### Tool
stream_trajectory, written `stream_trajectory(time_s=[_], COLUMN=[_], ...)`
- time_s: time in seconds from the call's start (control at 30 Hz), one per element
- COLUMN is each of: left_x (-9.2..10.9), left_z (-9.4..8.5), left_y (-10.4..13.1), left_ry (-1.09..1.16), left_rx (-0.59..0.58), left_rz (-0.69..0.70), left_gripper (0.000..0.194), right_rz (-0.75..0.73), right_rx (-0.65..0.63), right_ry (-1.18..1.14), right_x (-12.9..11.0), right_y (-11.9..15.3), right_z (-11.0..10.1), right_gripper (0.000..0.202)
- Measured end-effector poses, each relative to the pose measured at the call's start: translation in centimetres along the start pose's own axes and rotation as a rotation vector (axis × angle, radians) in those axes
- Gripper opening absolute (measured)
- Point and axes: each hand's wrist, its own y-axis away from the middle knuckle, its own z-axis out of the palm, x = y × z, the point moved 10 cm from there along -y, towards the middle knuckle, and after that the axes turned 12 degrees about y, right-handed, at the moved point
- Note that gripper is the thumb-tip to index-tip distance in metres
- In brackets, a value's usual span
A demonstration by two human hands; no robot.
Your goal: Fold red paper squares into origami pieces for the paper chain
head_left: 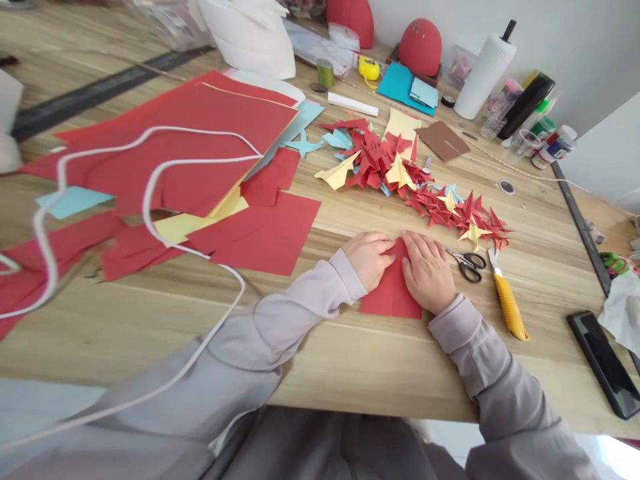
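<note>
A small red paper (391, 297) with a crease down its middle lies on the wooden table near the front edge. On its upper left part rests my left hand (369, 259), its fingers together and bent at the paper's top. My right hand (429, 270) lies flat on the upper right part, fingers stretched out and thumb apart. Both hands press the top of the paper, where their fingertips nearly meet. Black-handled scissors (470, 265) and a yellow utility knife (509, 303) lie to the right of my right hand.
Folded red stars (375, 160) with some yellow and blue ones are heaped behind my hands. Large red sheets (200, 147) and a white cable (150, 193) cover the left. A black phone (605, 363) lies at right; a white bottle (485, 77) stands behind.
</note>
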Motion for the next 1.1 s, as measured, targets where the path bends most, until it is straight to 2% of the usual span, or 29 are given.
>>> stream_trajectory(time_s=[0.47,0.8,1.1], left_x=[-0.2,-0.2,-0.6], left_z=[0.8,1.0,0.3], left_y=[-0.1,-0.5,-0.8], left_ry=[-0.009,-0.030,0.010], left_rx=[-0.066,-0.135,-0.227], left_rz=[-0.028,-0.061,-0.073], left_gripper=[0.025,0.025,0.027], right_rz=[-0.043,-0.095,-0.083], right_rx=[0.007,-0.040,-0.042], right_ry=[0.058,0.164,0.191], right_x=[-0.4,-1.1,-1.2], right_y=[-0.1,-0.2,-0.2], right_z=[-0.5,-0.7,-1.0], right_gripper=[0.040,0.041,0.041])
